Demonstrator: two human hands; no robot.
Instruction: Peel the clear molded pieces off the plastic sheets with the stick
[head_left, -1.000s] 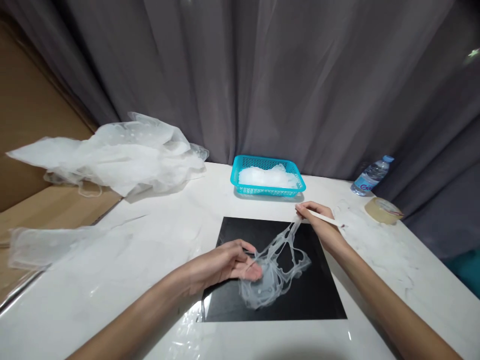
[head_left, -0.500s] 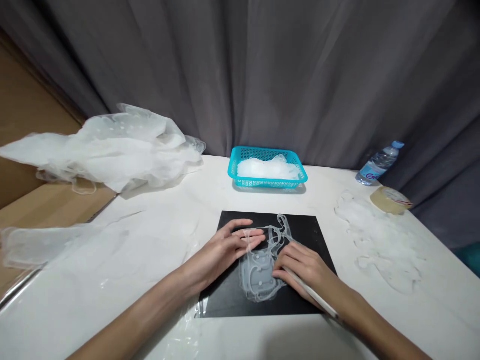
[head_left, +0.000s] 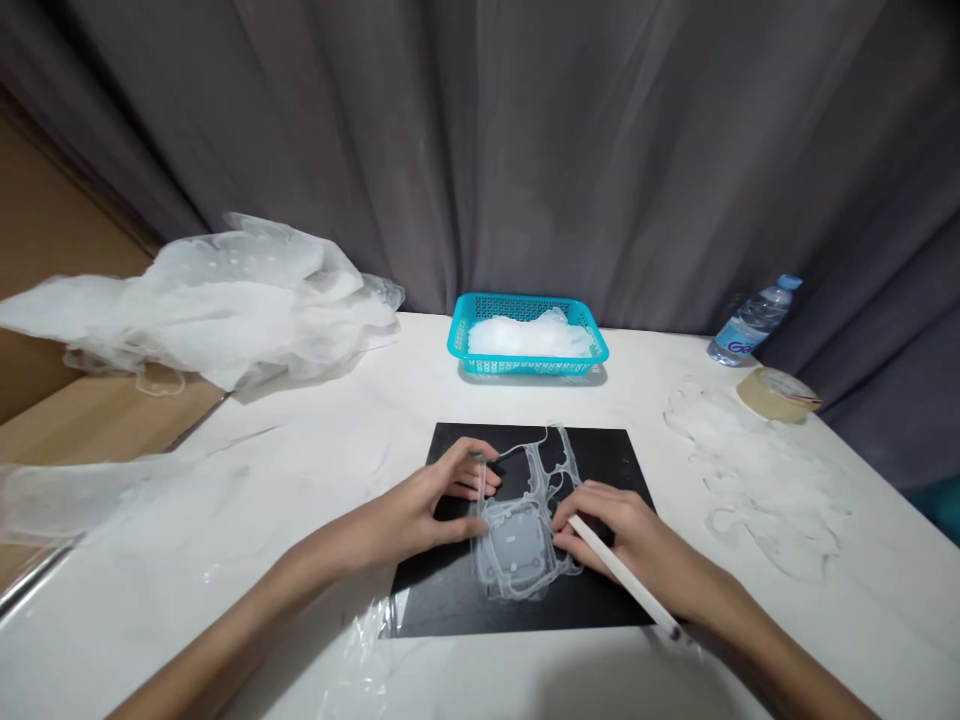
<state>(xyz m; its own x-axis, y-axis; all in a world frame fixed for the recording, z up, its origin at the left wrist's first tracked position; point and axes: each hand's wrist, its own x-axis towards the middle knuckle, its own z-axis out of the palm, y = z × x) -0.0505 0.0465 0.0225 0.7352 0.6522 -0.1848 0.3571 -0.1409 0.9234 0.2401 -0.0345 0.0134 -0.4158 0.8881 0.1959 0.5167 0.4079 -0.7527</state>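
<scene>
A translucent, stringy film piece [head_left: 521, 540] lies spread on a black square mat [head_left: 607, 600] in the middle of the white table. My left hand [head_left: 439, 495] rests on the mat's left part, fingers curled and pinching the film's left edge. My right hand [head_left: 619, 535] presses on the film's right edge and grips a thin white stick [head_left: 622, 580] that runs back along my wrist.
A turquoise basket [head_left: 526, 340] of white film scraps stands behind the mat. Crumpled clear plastic [head_left: 225, 300] is heaped at the far left over cardboard. More clear film pieces [head_left: 757, 480], a tape roll [head_left: 776, 392] and a water bottle [head_left: 750, 320] are at the right.
My right hand came down from holding the film stretched up near the mat's far right corner. The film now lies flatter on the mat, and both hands have closed in on its edges.
</scene>
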